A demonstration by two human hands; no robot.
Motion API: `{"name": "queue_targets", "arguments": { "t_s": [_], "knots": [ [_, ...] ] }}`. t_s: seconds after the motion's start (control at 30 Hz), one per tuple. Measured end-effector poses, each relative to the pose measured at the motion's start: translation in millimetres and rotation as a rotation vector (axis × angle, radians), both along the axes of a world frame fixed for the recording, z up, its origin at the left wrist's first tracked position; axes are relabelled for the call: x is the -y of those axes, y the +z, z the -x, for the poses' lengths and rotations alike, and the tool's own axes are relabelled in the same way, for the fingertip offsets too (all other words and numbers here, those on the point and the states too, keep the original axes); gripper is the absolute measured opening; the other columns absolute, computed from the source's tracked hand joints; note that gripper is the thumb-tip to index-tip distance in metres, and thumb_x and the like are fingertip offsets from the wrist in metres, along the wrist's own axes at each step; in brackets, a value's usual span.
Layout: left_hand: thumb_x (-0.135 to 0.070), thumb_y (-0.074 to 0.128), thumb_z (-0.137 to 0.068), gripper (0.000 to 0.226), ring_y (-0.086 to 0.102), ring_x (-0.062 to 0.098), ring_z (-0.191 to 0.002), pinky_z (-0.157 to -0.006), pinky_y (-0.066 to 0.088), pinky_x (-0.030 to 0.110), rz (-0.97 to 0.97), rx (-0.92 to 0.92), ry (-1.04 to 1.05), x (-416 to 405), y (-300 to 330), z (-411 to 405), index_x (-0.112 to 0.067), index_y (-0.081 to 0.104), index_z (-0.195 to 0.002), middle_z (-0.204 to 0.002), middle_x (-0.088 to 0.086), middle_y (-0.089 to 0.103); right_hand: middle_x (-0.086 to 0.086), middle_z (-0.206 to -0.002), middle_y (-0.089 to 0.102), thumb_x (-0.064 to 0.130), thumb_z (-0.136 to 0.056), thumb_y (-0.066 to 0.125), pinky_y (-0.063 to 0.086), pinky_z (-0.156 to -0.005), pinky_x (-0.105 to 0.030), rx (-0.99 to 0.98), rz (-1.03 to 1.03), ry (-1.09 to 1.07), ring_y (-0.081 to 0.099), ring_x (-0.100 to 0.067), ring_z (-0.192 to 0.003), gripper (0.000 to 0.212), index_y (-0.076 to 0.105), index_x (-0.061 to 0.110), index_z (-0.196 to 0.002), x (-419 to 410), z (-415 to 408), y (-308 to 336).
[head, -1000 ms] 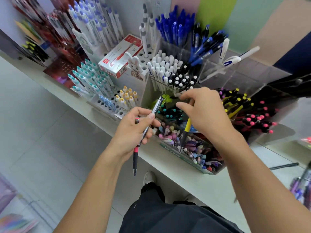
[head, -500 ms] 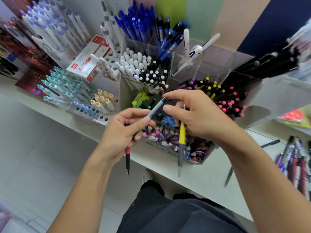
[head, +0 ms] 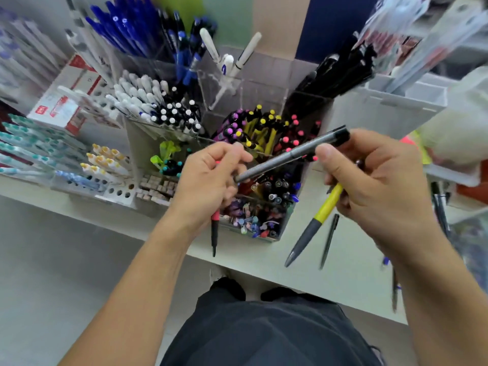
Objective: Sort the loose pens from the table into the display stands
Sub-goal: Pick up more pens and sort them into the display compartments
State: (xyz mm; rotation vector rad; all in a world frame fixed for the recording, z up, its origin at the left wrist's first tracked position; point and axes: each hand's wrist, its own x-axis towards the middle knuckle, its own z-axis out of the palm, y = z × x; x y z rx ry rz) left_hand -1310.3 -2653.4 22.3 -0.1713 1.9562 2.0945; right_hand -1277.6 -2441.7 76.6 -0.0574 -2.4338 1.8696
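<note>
Both hands hover above the counter point(head: 237, 262), sharing a grey pen point(head: 287, 157) that slants between them. Its black-capped upper end is pinched by the right hand point(head: 375, 180), which also grips a yellow-and-grey pen point(head: 314, 220) pointing down. Its lower tip sits at the fingers of the left hand point(head: 208, 180), curled around a red-and-black pen point(head: 214, 228). Behind stand the clear display stands point(head: 253, 107) packed with pens. One loose black pen point(head: 328, 240) lies on the counter just beside the yellow one.
</note>
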Motion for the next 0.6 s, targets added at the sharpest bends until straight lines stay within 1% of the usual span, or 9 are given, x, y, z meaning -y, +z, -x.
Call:
{"name": "queue_targets", "arguments": {
  "t_s": [0.03,0.1,0.17,0.2,0.27,0.33,0.47,0.53,0.6],
  "knots": [
    [-0.034,0.050,-0.104,0.030,0.033,0.009,-0.039,-0.036,0.024,0.018,0.049,0.008,0.077,3,-3,1,-0.022,0.069,-0.085,-0.062,0.001,0.055,0.001,-0.059,0.058,0.021,-0.097,0.066,0.034,-0.040,-0.025,-0.096,-0.129,-0.028,0.043,-0.013,-0.042,0.016,0.067,0.022,-0.082,-6,-3,4],
    [-0.035,0.039,-0.108,0.036,0.028,0.010,-0.042,-0.037,0.020,0.020,0.045,0.075,0.174,12,-8,2,-0.014,0.063,-0.092,-0.060,0.002,0.050,0.000,-0.059,0.058,0.027,-0.097,0.066,0.037,-0.049,-0.026,-0.242,-0.459,-0.028,0.048,-0.021,-0.053,0.017,0.065,0.020,-0.082,-14,-5,6],
    [-0.021,0.038,-0.100,0.023,0.028,0.010,-0.047,-0.039,0.022,0.021,-0.152,0.108,0.174,18,-9,-1,-0.008,0.057,-0.099,-0.066,0.004,0.049,-0.007,-0.058,0.055,0.030,-0.096,0.062,0.038,-0.055,-0.033,-0.260,-0.645,0.004,0.045,-0.024,-0.055,0.027,0.062,0.007,-0.080,-15,-4,-2],
    [-0.012,0.041,-0.088,0.021,0.030,0.010,-0.052,-0.042,0.026,0.021,-0.254,0.106,0.152,18,-7,-2,-0.007,0.055,-0.103,-0.071,0.005,0.050,-0.007,-0.056,0.052,0.030,-0.096,0.061,0.038,-0.056,-0.035,-0.246,-0.671,0.024,0.043,-0.024,-0.052,0.030,0.060,0.004,-0.080,-13,-2,-7],
    [0.006,0.040,-0.065,0.048,0.036,0.011,-0.061,-0.051,0.033,0.023,-0.380,0.101,0.115,18,-7,-5,-0.007,0.053,-0.109,-0.081,0.005,0.050,-0.004,-0.053,0.045,0.027,-0.097,0.060,0.033,-0.052,-0.033,-0.249,-0.691,0.054,0.041,-0.021,-0.048,0.031,0.055,0.002,-0.078,-7,2,-10],
    [0.016,0.041,-0.060,0.060,0.041,0.010,-0.066,-0.057,0.036,0.023,-0.393,0.072,0.091,19,-9,-6,-0.010,0.054,-0.113,-0.085,0.003,0.051,0.002,-0.052,0.041,0.025,-0.097,0.061,0.026,-0.052,-0.030,-0.278,-0.727,0.071,0.038,-0.015,-0.047,0.032,0.054,0.002,-0.076,-8,5,-2],
    [0.020,0.050,-0.075,0.057,0.056,0.008,-0.082,-0.075,0.047,0.024,-0.343,-0.031,0.063,18,-8,-8,-0.013,0.051,-0.122,-0.096,0.000,0.059,-0.001,-0.053,0.044,0.026,-0.095,0.063,0.022,-0.053,-0.032,-0.344,-0.822,0.108,0.037,-0.019,-0.048,0.031,0.054,0.005,-0.074,-12,5,24],
    [0.021,0.049,-0.089,0.049,0.065,0.013,-0.099,-0.089,0.050,0.023,-0.322,-0.090,0.074,18,-6,-9,-0.009,0.048,-0.126,-0.106,0.004,0.066,0.009,-0.052,0.037,0.024,-0.097,0.064,0.026,-0.051,-0.025,-0.263,-0.840,0.179,0.037,-0.007,-0.048,0.033,0.047,0.011,-0.071,-9,10,15],
    [0.018,0.048,-0.094,0.045,0.067,0.021,-0.115,-0.096,0.051,0.026,-0.253,-0.134,0.061,17,-6,-11,-0.006,0.045,-0.132,-0.118,0.010,0.070,0.009,-0.051,0.034,0.023,-0.097,0.065,0.024,-0.050,-0.015,-0.161,-0.842,0.236,0.035,-0.006,-0.049,0.037,0.041,0.014,-0.071,-5,17,0]
  ]
}}
